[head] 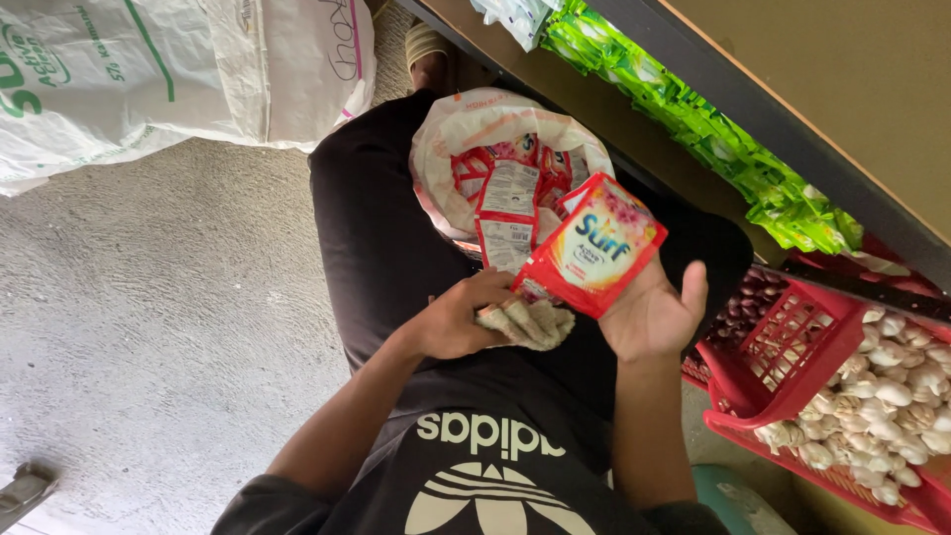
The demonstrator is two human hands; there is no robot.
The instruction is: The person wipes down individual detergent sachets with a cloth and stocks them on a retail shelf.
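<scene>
My right hand (656, 315) holds a stack of small red sachets (591, 248) up above my lap, palm turned toward me. Just to its left, my left hand (458, 317) grips a crumpled beige cloth (530, 324) and touches the lower corner of the sachets. Beyond my hands, an open white plastic sack (495, 124) rests on my black-trousered legs, filled with several more red and white sachets (508, 203).
A shelf edge (783, 129) runs diagonally at right, hung with green packets (733, 149). Red plastic baskets (812, 367) at lower right hold garlic bulbs (887, 396) and dark round produce. A big white sack (149, 69) lies on the concrete floor at upper left.
</scene>
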